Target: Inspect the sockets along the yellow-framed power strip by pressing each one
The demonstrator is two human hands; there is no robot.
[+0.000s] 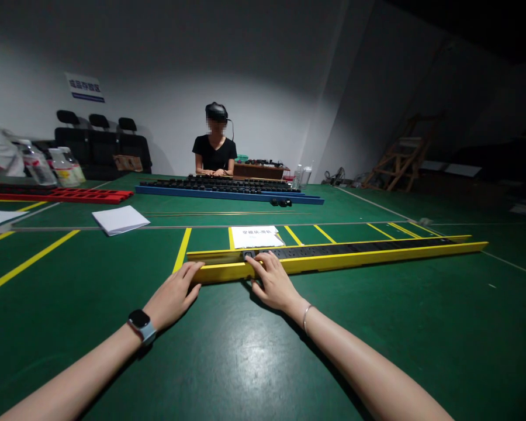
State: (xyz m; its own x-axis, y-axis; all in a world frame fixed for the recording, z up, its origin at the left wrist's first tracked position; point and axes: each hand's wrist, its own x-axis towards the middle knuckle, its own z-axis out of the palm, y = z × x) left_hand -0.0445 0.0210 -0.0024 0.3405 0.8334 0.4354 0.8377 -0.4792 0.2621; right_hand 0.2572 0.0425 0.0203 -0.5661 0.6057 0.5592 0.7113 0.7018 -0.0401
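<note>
A long yellow rail with raised side walls lies across the green table in front of me. Black socket modules sit in a row in its channel. My left hand, with a watch on the wrist, is closed around the rail's left end, thumb in front. Near that end, my right hand bends over the front wall. Its index fingertip touches a black socket module inside the channel, and its thumb is on the near side. My fingers partly cover this module.
A white paper sign lies behind the rail, and a folded white paper farther left. Blue rails with black pieces lie across the table before a seated person. At left are red rails and bottles.
</note>
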